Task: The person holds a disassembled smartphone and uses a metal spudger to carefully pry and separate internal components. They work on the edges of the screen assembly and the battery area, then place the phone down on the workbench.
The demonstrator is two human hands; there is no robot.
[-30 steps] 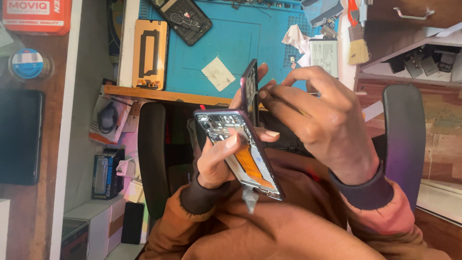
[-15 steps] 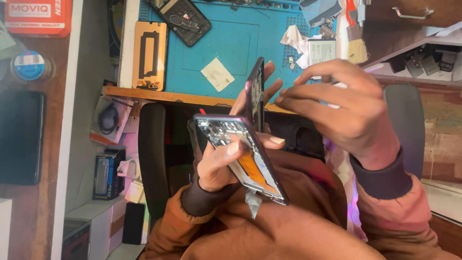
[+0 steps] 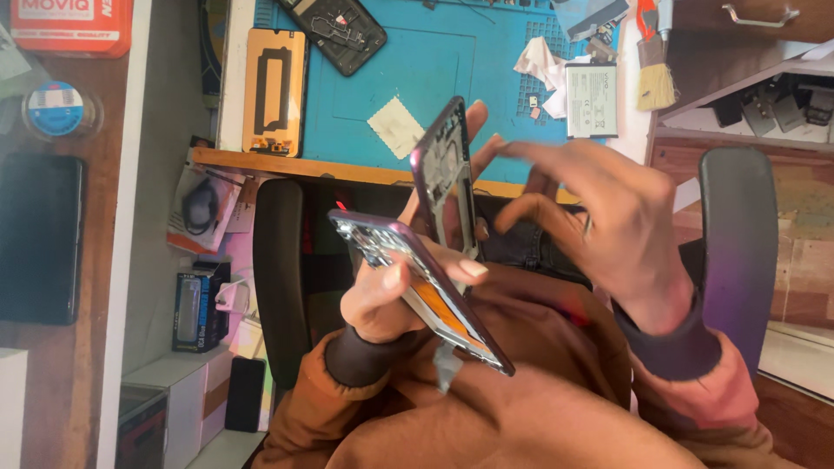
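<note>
My left hand [image 3: 382, 300] grips an opened purple phone [image 3: 426, 295] that lies tilted, its orange inner side showing. The fingers of that hand reach up behind a purple phone frame [image 3: 445, 178], which stands on edge against them. To the right of the frame hovers my right hand [image 3: 608, 230], fingers spread and slightly blurred, with nothing visible in it and a small gap to the frame. Both arms wear brown sleeves with dark cuffs.
A blue work mat [image 3: 452, 78] lies on the desk beyond my hands, with a screen panel [image 3: 274, 91], a black phone back [image 3: 334, 30], a white battery [image 3: 591, 100] and a brush [image 3: 653, 74]. Chair armrests [image 3: 738, 234] flank my lap. A dark tablet [image 3: 39, 234] lies at the left.
My right hand has lifted off the purple frame and moved right, its fingers opening. My left hand still holds the phone and the frame in about the same place.
</note>
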